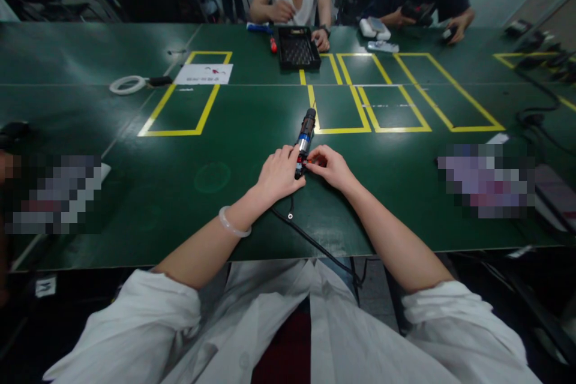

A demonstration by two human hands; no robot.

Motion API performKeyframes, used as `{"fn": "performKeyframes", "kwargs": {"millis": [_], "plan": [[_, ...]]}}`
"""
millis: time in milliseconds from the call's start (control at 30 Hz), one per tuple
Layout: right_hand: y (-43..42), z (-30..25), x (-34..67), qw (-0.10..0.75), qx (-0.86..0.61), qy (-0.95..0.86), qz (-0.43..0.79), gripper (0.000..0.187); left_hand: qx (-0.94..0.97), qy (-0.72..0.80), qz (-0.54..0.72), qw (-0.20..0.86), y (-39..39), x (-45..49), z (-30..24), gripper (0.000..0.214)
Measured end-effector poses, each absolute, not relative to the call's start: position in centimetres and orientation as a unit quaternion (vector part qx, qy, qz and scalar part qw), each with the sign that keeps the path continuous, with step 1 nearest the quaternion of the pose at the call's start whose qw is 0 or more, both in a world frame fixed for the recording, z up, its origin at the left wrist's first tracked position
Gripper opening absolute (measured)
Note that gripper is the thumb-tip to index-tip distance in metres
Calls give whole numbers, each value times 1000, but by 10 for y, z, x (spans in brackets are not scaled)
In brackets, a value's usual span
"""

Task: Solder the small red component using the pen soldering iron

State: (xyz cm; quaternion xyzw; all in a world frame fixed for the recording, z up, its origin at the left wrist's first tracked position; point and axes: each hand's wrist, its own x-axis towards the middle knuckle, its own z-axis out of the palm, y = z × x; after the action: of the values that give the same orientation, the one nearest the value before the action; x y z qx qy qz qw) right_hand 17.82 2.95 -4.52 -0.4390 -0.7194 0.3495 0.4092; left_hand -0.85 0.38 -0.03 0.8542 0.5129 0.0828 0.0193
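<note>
A slim cylindrical tool (306,126), black at the far end with a blue ring and a silver section, lies on the green table in front of me. It resembles an electric screwdriver with its near part opened, but its exact kind does not show. My left hand (279,173) is closed over its near end, pressing it to the table. From the right, my right hand (330,167) pinches at the tool's side, by small red and orange parts that may be wires. Those parts are largely hidden by the fingers. Below my hands runs a black cable (310,239) with a small ring terminal (290,216) beside it.
Yellow tape outlines (342,131) mark the table (171,192). Ahead stands a black tray (299,60) by a red-tipped tool (273,45). A printed sheet (204,74) and white tape roll (128,85) lie left. Two co-workers sit opposite; blurred items lie at both sides.
</note>
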Motion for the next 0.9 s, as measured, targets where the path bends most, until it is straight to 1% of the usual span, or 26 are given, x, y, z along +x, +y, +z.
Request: {"fn": "performKeyframes", "kwargs": {"millis": [167, 367, 533, 767, 900], "plan": [[28, -45, 179, 399, -440, -737, 323, 10, 852, 516, 87, 20, 4, -9, -3, 71], [28, -45, 179, 401, -437, -742, 311, 4, 847, 522, 96, 32, 3, -8, -4, 68], [29, -45, 180, 394, -447, -744, 302, 6, 842, 528, 108, 25, 4, -1, -4, 65], [28, -45, 181, 390, -459, -741, 298, 11, 821, 558, 118, 11, 12, 10, -4, 47], [27, -45, 181, 406, -450, -726, 326, 13, 819, 562, 112, -11, 14, 6, -6, 51]]}}
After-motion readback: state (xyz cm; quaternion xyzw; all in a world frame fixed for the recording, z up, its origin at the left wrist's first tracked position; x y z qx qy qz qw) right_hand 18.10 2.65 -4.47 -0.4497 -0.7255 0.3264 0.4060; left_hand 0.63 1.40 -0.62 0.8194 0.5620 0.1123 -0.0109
